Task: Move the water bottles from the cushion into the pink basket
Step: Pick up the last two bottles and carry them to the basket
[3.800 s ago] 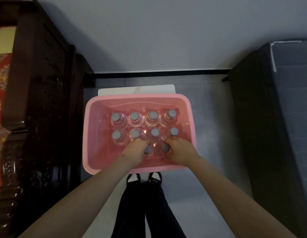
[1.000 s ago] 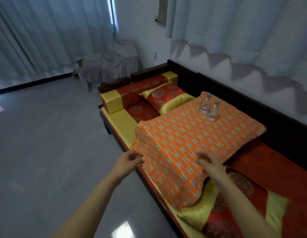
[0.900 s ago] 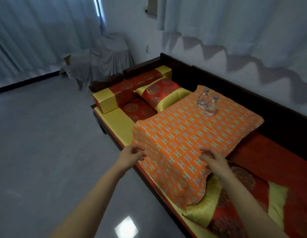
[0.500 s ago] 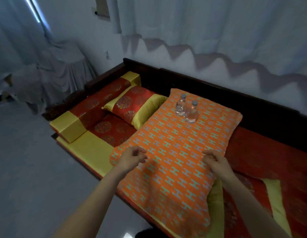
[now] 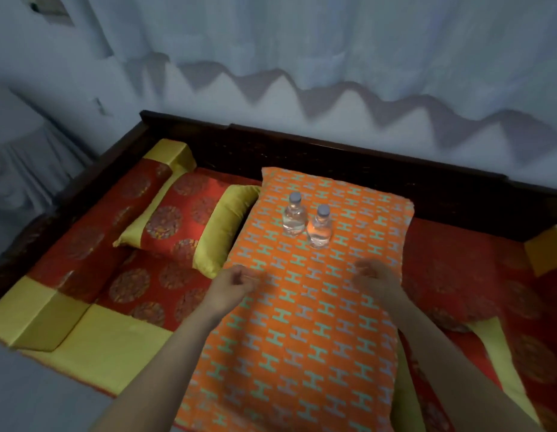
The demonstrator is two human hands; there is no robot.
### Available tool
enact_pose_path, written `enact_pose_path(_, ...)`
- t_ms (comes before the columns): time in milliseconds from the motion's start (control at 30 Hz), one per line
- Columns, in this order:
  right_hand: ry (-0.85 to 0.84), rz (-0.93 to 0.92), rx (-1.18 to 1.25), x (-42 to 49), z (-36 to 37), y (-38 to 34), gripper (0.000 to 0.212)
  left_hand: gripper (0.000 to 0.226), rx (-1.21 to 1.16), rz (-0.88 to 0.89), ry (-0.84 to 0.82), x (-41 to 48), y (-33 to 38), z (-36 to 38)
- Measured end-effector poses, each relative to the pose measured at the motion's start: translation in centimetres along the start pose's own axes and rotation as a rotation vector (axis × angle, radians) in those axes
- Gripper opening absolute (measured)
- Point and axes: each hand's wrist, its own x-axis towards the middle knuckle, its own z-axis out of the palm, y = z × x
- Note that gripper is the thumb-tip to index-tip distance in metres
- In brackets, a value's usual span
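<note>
Far up the orange cushion [image 5: 302, 322], two clear water bottles [image 5: 307, 224] stand upright, touching, grey caps on top, just beyond your hands. Your left hand [image 5: 229, 289] hovers loosely curled and empty, its grip narrow; your right hand [image 5: 375, 280] hovers empty too, blurred, fingers bent, its grip half open. The right-hand bottle lies nearer your right hand, the other nearer your left. Smooth rounded plastic on soft patterned fabric, so they could tip. No pink basket in view.
</note>
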Motion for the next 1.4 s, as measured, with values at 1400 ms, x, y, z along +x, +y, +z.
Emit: enact_pose_path(1400, 0.367, -0.178, 0.24, 10.6, 8.5, -1.6, 0.024, 0.069, 0.167, 0.39, -0.315, 25.9, 3.2, 5.1)
